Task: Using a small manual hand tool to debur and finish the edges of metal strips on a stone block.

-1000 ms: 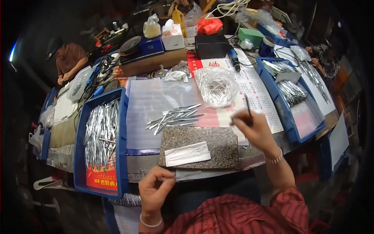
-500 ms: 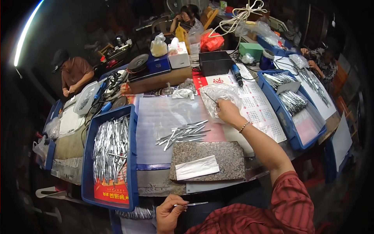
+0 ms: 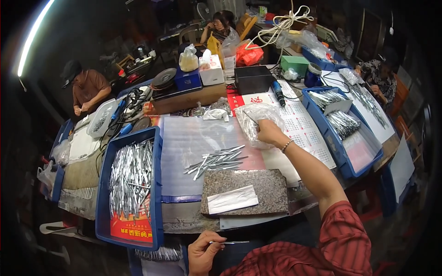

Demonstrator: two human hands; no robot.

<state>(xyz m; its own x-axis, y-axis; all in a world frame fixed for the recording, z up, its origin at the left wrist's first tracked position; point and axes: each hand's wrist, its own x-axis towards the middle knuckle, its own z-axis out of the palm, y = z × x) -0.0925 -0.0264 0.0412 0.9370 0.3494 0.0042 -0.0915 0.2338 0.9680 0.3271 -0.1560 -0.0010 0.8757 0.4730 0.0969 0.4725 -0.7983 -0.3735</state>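
In my left hand (image 3: 201, 253), low at the front edge, a slim silvery metal piece (image 3: 237, 242) is pinched between thumb and forefinger, its tip pointing right. My right hand (image 3: 270, 133) reaches forward over a clear plastic bag (image 3: 251, 133), with closed fingers. From its fingertips a thin dark stick (image 3: 250, 117) juts out to the upper left over the bag; what lies inside the bag is hard to make out. Similar silvery pieces (image 3: 216, 162) lie in a loose pile on the plastic-covered mat. Closer to me, a folded white cloth (image 3: 233, 199) rests on a speckled stone slab (image 3: 271, 184).
A blue tray (image 3: 158, 184) of silvery pieces stands at the left, another blue tray (image 3: 375, 152) at the right. Behind the bag are a black box (image 3: 253, 79) and a blue-black handheld tool (image 3: 278, 92). Other people sit left, right and at the back.
My left hand has shifted slightly right with the metal piece. My right hand stays over the plastic bag, its fingers slightly lower. The view has tilted a little.
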